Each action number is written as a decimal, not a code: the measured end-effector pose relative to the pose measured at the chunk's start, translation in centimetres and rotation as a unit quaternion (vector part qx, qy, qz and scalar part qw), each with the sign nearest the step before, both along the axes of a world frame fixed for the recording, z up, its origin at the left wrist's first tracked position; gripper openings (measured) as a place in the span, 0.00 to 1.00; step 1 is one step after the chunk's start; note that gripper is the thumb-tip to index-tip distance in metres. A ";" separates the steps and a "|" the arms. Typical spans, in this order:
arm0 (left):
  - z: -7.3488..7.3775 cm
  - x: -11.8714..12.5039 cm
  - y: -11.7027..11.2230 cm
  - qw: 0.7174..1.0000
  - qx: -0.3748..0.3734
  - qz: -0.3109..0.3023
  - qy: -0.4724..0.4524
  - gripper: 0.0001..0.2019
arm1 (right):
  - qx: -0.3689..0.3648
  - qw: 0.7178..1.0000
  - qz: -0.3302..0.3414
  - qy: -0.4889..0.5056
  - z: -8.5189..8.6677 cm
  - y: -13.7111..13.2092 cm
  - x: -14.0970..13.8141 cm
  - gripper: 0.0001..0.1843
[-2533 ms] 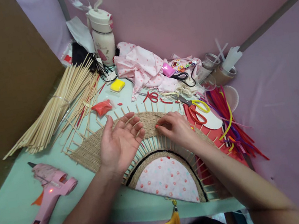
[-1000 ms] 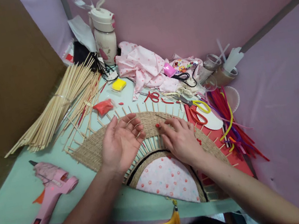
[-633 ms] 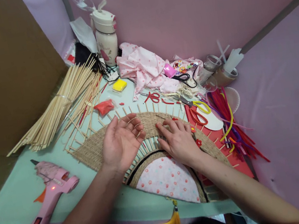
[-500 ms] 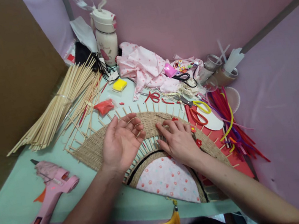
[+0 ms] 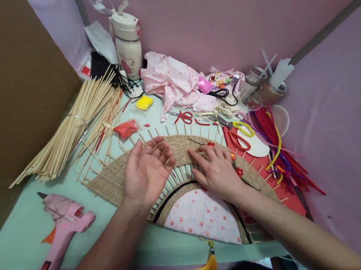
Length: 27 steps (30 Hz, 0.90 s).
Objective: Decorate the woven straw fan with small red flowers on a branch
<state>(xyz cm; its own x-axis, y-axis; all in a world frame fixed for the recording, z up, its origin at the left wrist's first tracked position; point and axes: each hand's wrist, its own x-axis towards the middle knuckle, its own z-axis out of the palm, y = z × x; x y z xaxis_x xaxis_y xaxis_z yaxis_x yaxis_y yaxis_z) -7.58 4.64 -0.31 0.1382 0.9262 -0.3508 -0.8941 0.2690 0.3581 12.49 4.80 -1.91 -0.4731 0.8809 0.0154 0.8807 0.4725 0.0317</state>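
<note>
A fan-shaped piece woven from cord over thin sticks [image 5: 107,185] lies before me, its stick ends poking out along the far edge. At its base is a half-round of pink floral cloth [image 5: 202,217] with a black-edged border. My left hand [image 5: 147,171] is turned palm up over the woven band, fingers loosely curled and holding nothing. Palm down, my right hand [image 5: 220,170] rests on the band's right part with its fingers apart. Small red flowers [image 5: 239,172] sit on the weave beside it. A yellow tassel [image 5: 208,262] hangs at the near edge.
To the left lie a pink glue gun [image 5: 61,235] and a bundle of sticks [image 5: 68,131]. Behind are a bottle [image 5: 129,46], crumpled cloth [image 5: 170,76], and red and yellow clay packs [image 5: 127,128]. Scissors [image 5: 239,138] and pipe cleaners [image 5: 283,154] are on the right.
</note>
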 end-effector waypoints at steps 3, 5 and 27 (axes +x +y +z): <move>0.0 -0.1 0.0 1.000 -0.001 0.001 0.003 0.18 | -0.005 1.000 0.001 0.000 0.1 0.1 -0.1 0.27; 0.1 -0.1 0.0 1.000 -0.001 0.002 0.005 0.18 | -0.003 1.000 -0.004 0.007 0.2 0.1 -0.1 0.27; -1.3 -6.0 8.1 0.446 0.017 0.042 0.894 0.08 | 0.024 0.987 0.045 0.152 4.2 -0.6 -1.0 0.21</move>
<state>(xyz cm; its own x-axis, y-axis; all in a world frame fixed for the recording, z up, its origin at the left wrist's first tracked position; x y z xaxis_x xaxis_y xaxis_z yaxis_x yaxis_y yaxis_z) -13.55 12.71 -1.65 -0.3699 0.9109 0.1829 0.8218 0.2290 0.5217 11.52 4.19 2.30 -0.5167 0.8304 0.2083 0.8077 0.5535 -0.2032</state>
